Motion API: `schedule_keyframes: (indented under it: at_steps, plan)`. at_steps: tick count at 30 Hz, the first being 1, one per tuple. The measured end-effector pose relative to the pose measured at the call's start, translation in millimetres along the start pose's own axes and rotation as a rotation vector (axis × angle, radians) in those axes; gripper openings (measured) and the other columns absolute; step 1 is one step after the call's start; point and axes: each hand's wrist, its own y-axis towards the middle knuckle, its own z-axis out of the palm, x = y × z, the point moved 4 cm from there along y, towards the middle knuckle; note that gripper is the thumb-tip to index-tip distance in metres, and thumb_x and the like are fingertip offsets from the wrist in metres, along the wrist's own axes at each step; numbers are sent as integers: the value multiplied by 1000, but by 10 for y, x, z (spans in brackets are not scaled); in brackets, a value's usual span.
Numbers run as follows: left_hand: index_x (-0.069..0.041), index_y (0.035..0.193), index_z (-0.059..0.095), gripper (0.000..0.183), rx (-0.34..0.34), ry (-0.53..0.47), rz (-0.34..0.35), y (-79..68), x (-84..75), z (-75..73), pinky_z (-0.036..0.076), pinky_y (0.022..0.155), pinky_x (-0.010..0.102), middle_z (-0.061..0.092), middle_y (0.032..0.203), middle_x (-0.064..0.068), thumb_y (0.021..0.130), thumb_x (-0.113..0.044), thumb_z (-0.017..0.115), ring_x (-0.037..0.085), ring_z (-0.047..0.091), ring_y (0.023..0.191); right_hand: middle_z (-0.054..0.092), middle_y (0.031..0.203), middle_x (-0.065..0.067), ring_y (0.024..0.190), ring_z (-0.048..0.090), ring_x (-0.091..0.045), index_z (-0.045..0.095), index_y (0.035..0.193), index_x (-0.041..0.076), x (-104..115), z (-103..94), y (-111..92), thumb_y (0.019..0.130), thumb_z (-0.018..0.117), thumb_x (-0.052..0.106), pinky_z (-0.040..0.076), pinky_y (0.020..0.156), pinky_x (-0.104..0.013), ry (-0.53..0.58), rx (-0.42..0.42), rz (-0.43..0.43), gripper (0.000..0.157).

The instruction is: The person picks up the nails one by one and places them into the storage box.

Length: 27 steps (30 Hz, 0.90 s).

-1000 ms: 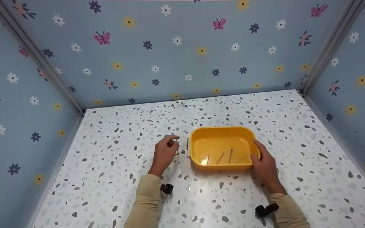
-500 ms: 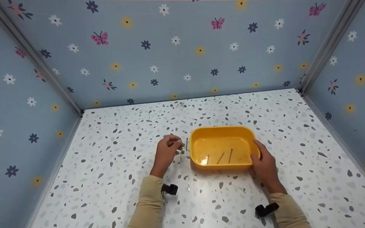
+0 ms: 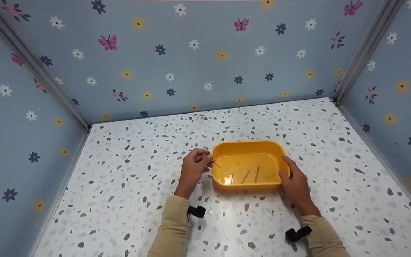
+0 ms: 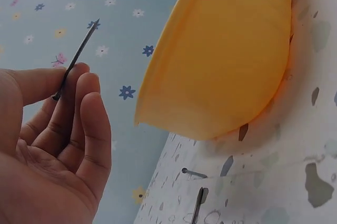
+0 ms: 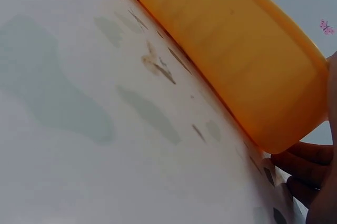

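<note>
Between thumb and fingertips, my left hand (image 3: 192,170) pinches a nail (image 4: 79,56) near its head, point slanting up and away. That hand is at the left rim of a yellow plastic tub (image 3: 248,144), and the nail's point shows over the tub's inside in the head view. My right hand (image 3: 295,182) grips the tub's right end, thumb at the rim and fingers around the outside. Three nails lie in the tub, among them a nail (image 3: 257,175) at the right. On the tabletop beside the tub, the left wrist view shows a nail (image 4: 195,173) and a second nail (image 4: 198,205).
The speckled white tabletop (image 3: 137,150) is enclosed by blue flowered panels (image 3: 191,64) at the back and both sides. Black camera mounts (image 3: 196,211) sit at the wrists.
My left hand has moved right with the nail, from beside the loose nails to the tub's left rim. My right hand keeps its grip on the tub.
</note>
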Motion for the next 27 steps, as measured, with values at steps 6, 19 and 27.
schedule_keyframes:
  at_steps: [6,19,27]
  plan:
    - [5,114,58,26,53,86,57,13,-71,218,57,69,34,72,90,13,96,-10,68,26,68,79,45,152,-10,116,51,-25,40,154,19,-22,-12,-2,101,53,17,40,104,-45,12,18,11,54]
    - [-4,104,70,14,159,502,264,-11,-37,493,53,63,29,70,81,-4,95,-15,69,9,64,70,43,154,-5,112,51,-22,37,155,25,18,75,-5,103,50,21,41,103,-43,19,62,29,54]
    - [-13,103,72,12,176,707,276,-6,3,644,50,61,28,70,82,-6,95,-22,70,7,62,70,43,154,-6,115,51,-23,37,155,23,4,9,-7,102,51,19,39,107,-45,20,50,22,55]
